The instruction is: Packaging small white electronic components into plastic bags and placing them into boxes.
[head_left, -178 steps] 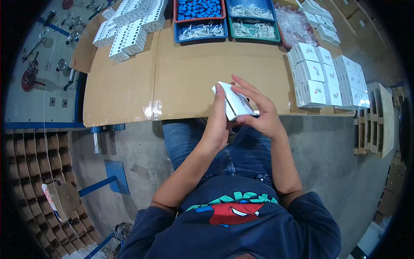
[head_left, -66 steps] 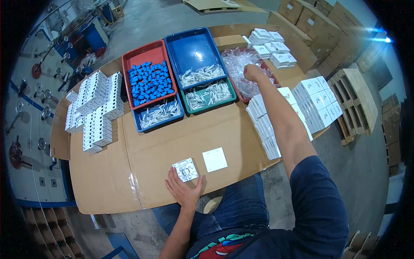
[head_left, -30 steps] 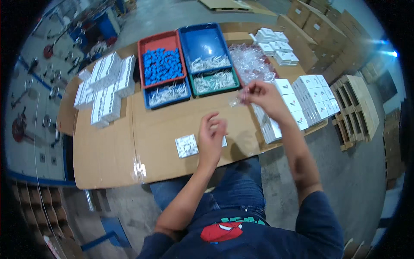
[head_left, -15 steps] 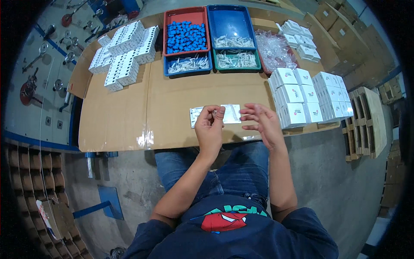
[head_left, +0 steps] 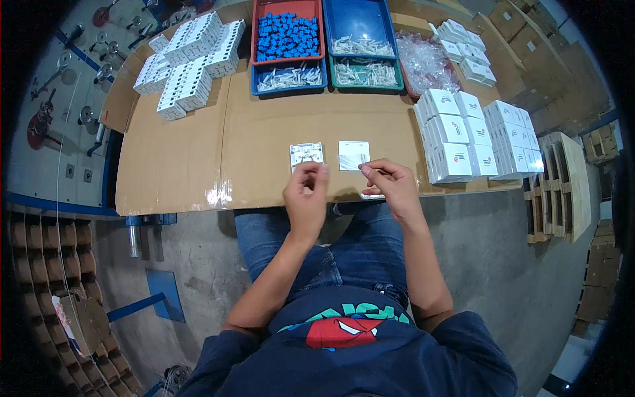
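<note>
From the head view we look down on a cardboard-covered surface (head_left: pixel 185 165), matte brown with a glossy tape seam near its front edge. Our left hand (head_left: pixel 305 198) sits at that front edge, its fingers (head_left: pixel 311 171) pinched narrow just below a small square white switch plate (head_left: pixel 307 154) that lies flat, its edges square to the surface edge; we cannot tell whether the fingertips touch it. Just to the right of it lies a plain white square card (head_left: pixel 354 155), also flat. Our right hand (head_left: pixel 391 188) is beside it, fingers pinched on a thin clear plastic bag (head_left: pixel 352 163) that runs leftward from the fingertips across the lower part of the card, its long axis roughly level with the surface edge.

Farther back stand a red tray (head_left: pixel 254 33) of small blue plastic pieces, a blue tray (head_left: pixel 329 26) and a green tray (head_left: pixel 367 85) with pale slender parts, and a further blue tray (head_left: pixel 288 87) of the same. To the left, white moulded parts (head_left: pixel 192 59) are stacked in rows. To the right, white cartons (head_left: pixel 463 135) stand in close ranks, with a heap of crinkled clear bags (head_left: pixel 426 63) behind them. Nothing lies between our hands and the plate.
</note>
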The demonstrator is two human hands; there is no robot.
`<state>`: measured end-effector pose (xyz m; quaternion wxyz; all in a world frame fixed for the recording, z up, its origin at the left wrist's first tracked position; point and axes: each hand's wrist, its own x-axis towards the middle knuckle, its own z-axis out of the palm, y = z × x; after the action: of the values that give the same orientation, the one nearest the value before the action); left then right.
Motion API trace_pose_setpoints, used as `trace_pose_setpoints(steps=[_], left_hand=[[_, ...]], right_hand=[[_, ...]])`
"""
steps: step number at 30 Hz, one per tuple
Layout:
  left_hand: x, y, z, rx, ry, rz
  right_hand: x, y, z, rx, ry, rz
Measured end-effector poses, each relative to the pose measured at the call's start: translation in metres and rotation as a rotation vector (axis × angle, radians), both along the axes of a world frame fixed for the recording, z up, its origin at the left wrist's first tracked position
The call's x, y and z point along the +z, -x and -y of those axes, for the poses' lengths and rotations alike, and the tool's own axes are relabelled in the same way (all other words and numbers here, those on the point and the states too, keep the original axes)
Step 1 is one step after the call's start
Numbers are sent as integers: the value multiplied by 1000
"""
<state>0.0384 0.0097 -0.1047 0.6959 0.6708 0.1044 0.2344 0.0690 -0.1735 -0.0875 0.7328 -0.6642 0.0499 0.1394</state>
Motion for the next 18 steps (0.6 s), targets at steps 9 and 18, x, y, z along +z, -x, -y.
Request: trace_pose_setpoints(steps=[9,18], left_hand=[[-8,5,10,-381,22,-245],[-16,5,3,-352,-71,-245]], right_hand=[[-20,15,-14,57,223,306],[-17,10,-18,19,267,126]])
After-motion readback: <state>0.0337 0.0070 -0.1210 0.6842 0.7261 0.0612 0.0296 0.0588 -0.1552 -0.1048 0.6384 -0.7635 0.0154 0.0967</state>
